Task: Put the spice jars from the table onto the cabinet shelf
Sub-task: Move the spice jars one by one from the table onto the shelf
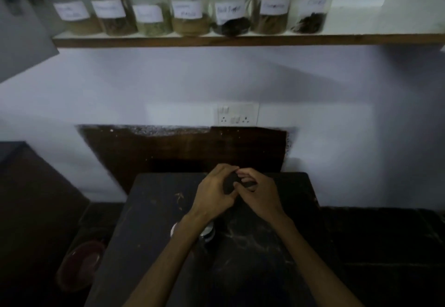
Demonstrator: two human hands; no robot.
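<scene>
Hands (237, 190) around dark lid (230, 182), mid-table (149, 210)

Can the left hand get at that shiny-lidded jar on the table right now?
Probably not at once: the left hand and right hand both grip a small dark object. The jar sits under the left forearm, close by, once that hand lets go.

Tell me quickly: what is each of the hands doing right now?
Left hand: fingers curled round a dark object.
Right hand: pinching the same dark object.

Left hand (214, 192) and right hand (257, 193) curled together.
</scene>
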